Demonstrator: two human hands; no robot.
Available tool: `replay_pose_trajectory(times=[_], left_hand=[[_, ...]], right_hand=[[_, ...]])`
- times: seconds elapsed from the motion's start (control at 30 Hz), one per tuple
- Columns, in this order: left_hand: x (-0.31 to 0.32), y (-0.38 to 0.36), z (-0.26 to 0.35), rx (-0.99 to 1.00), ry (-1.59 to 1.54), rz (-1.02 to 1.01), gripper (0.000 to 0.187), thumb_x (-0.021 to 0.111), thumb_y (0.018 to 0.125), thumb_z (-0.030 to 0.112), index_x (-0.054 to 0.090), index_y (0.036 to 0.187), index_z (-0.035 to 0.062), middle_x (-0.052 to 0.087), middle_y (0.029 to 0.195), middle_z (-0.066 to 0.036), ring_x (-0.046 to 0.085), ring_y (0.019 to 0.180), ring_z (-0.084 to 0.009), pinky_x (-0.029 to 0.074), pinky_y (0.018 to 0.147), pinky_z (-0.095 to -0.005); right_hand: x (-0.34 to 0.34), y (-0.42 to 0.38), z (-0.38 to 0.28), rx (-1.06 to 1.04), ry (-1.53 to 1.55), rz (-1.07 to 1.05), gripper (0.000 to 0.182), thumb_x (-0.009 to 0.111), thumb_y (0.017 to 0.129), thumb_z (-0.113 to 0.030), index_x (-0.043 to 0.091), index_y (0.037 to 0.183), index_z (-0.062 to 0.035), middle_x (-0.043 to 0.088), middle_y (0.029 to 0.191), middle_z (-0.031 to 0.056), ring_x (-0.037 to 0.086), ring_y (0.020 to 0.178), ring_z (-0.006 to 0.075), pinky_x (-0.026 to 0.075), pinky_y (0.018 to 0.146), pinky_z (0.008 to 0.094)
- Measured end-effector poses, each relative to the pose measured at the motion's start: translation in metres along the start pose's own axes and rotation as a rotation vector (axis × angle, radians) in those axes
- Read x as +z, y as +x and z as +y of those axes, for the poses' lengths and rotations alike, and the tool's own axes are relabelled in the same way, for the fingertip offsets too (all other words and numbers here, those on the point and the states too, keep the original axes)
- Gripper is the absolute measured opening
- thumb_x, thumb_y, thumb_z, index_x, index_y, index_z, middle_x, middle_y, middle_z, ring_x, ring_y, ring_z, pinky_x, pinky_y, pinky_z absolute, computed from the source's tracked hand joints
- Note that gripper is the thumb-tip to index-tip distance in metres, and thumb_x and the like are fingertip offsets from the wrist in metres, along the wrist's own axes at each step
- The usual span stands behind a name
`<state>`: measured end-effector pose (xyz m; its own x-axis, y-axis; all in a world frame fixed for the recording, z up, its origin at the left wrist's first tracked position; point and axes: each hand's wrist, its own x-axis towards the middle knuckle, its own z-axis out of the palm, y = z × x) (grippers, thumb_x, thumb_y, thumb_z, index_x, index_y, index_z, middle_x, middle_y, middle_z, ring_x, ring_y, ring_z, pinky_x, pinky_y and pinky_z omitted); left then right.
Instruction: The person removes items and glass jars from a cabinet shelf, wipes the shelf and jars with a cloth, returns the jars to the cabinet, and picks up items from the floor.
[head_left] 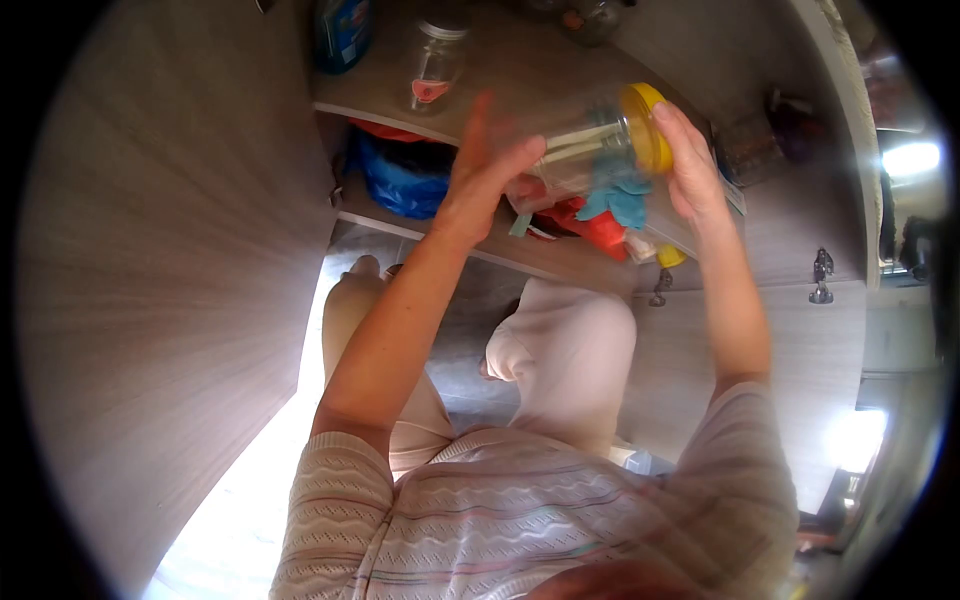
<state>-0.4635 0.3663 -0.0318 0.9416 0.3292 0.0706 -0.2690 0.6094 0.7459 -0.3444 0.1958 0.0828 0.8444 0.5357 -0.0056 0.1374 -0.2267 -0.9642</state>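
A clear jar (575, 150) with a yellow lid (648, 128) lies sideways between my two hands, in front of the cabinet's shelves. My right hand (690, 165) grips the lid end, with its thumb over the rim. At the other end my left hand (488, 178) holds the jar's base, its fingers smeared by motion. Pale, stick-like shapes show through the jar's wall. Below it, a teal cloth (615, 203) and a red bag (598, 232) lie on the lower shelf.
On the upper shelf stand a small glass jar (437, 62) with a white lid and a blue bottle (343, 35). A blue plastic bag (398, 185) fills the lower shelf's left part. Open cabinet doors flank me, the left door (170, 250) and the right door (750, 370).
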Motion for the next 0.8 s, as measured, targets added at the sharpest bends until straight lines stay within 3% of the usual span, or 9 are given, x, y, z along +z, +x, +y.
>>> replay_pose_trajectory(times=[0.17, 0.2, 0.3, 0.37, 0.43, 0.57, 0.63, 0.7, 0.8], left_hand=[[-0.001, -0.003, 0.002, -0.097, 0.015, 0.002, 0.082, 0.063, 0.078, 0.045, 0.020, 0.140, 0.0127, 0.042, 0.128, -0.021, 0.052, 0.105, -0.0316, 0.051, 0.059, -0.0455], [-0.003, -0.002, 0.000, -0.215, -0.137, -0.061, 0.079, 0.060, 0.078, 0.047, 0.023, 0.138, 0.0118, 0.045, 0.125, -0.022, 0.053, 0.104, -0.0338, 0.051, 0.059, -0.0464], [-0.013, 0.000, -0.004, -0.500, -0.486, -0.238, 0.072, 0.054, 0.080, 0.054, 0.032, 0.132, 0.0094, 0.051, 0.116, -0.026, 0.056, 0.101, -0.0397, 0.051, 0.058, -0.0493], [-0.012, 0.000, 0.001, -0.610, -0.560, -0.345, 0.069, 0.050, 0.081, 0.057, 0.038, 0.128, 0.0083, 0.054, 0.111, -0.028, 0.057, 0.099, -0.0426, 0.050, 0.056, -0.0514], [-0.016, 0.001, -0.002, -0.572, -0.579, -0.359, 0.066, 0.050, 0.081, 0.056, 0.040, 0.126, 0.0087, 0.055, 0.111, -0.027, 0.059, 0.095, -0.0418, 0.050, 0.056, -0.0525], [-0.021, 0.006, -0.005, -0.383, -0.383, -0.154, 0.064, 0.050, 0.082, 0.054, 0.040, 0.127, 0.0095, 0.057, 0.111, -0.022, 0.061, 0.091, -0.0390, 0.050, 0.056, -0.0522], [-0.021, 0.007, -0.005, -0.328, -0.282, -0.113, 0.064, 0.049, 0.083, 0.054, 0.039, 0.128, 0.0101, 0.057, 0.111, -0.021, 0.061, 0.090, -0.0380, 0.051, 0.056, -0.0511], [-0.018, 0.007, -0.005, -0.299, -0.198, -0.087, 0.064, 0.050, 0.082, 0.054, 0.039, 0.129, 0.0104, 0.057, 0.110, -0.020, 0.061, 0.090, -0.0372, 0.051, 0.056, -0.0501], [-0.015, 0.005, -0.001, -0.330, -0.189, -0.108, 0.067, 0.051, 0.081, 0.055, 0.038, 0.130, 0.0105, 0.057, 0.111, -0.020, 0.061, 0.092, -0.0366, 0.051, 0.055, -0.0488]], right_hand=[[-0.006, 0.003, 0.004, -0.140, -0.129, -0.053, 0.066, 0.066, 0.081, -0.037, 0.044, 0.128, 0.0031, 0.050, 0.123, 0.0112, 0.048, 0.109, 0.0176, 0.036, 0.094, 0.0278], [-0.003, 0.001, 0.001, -0.170, -0.159, -0.074, 0.066, 0.067, 0.080, -0.036, 0.044, 0.129, 0.0028, 0.049, 0.124, 0.0112, 0.048, 0.109, 0.0175, 0.036, 0.094, 0.0278], [0.004, -0.012, -0.027, -0.502, -0.218, -0.250, 0.068, 0.070, 0.075, -0.027, 0.043, 0.130, 0.0022, 0.047, 0.125, 0.0103, 0.046, 0.112, 0.0166, 0.034, 0.097, 0.0277], [-0.008, -0.012, -0.047, -0.531, -0.285, -0.458, 0.075, 0.070, 0.070, -0.020, 0.038, 0.134, 0.0013, 0.040, 0.135, 0.0120, 0.038, 0.124, 0.0185, 0.031, 0.101, 0.0281], [-0.015, -0.013, -0.058, -0.567, -0.249, -0.637, 0.078, 0.069, 0.069, -0.019, 0.035, 0.136, 0.0003, 0.036, 0.140, 0.0125, 0.033, 0.129, 0.0197, 0.030, 0.101, 0.0287], [-0.025, -0.016, -0.057, -0.349, -0.178, -0.457, 0.079, 0.066, 0.079, -0.031, 0.026, 0.141, -0.0059, 0.030, 0.144, 0.0112, 0.030, 0.132, 0.0252, 0.034, 0.099, 0.0332], [-0.023, -0.011, -0.054, -0.076, -0.556, -0.275, 0.070, 0.055, 0.087, -0.046, 0.027, 0.141, -0.0112, 0.036, 0.140, 0.0101, 0.042, 0.121, 0.0235, 0.040, 0.090, 0.0328], [-0.020, -0.010, -0.062, 0.122, -0.631, -0.349, 0.071, 0.059, 0.085, -0.042, 0.027, 0.142, -0.0126, 0.040, 0.137, 0.0102, 0.045, 0.117, 0.0218, 0.042, 0.088, 0.0339], [-0.028, -0.010, -0.051, -0.027, -0.460, -0.425, 0.081, 0.069, 0.078, -0.039, 0.027, 0.142, -0.0146, 0.041, 0.136, 0.0089, 0.044, 0.118, 0.0207, 0.043, 0.087, 0.0333]])
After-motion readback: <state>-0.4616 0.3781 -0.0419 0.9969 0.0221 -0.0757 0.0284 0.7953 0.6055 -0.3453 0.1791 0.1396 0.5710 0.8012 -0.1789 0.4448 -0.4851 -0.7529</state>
